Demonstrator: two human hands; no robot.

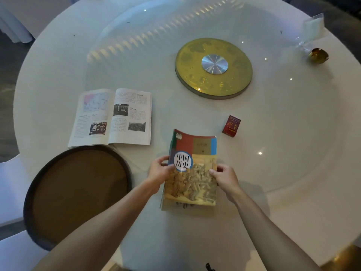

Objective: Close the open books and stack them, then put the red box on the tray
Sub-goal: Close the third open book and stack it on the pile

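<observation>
a closed history textbook point(192, 169) with a red, tan and blue cover lies near the middle of the round white worktop point(293, 153), its front cover up and its far edge curling a little off the pages. it rests on top of another book point(180, 206), of which only a thin strip shows at the near and left edges. the left hand point(160, 170) pinches the textbook's left edge, thumb on the cover beside the round white title badge, fingers curled under the side, so its grip is closed on the book. the right hand point(224, 178) grasps the right edge in the same way, thumb on the cover picture, fingers tucked round the side.

to the far left of this pair an open book point(112, 116) lies flat, pages up, showing a map and several dark photographs. its near edge sits just beside the far rim of the round brown tray point(29, 192), which occupies the near left of the worktop.

the small red box point(231, 126) stands on the worktop to the far right of the textbook, well apart from the tray and touched by neither hand. farther off is a gold disc point(195, 75) with a silver hub, and at the far right a clear plastic bag point(312, 28) and a small gold object point(318, 55).
</observation>
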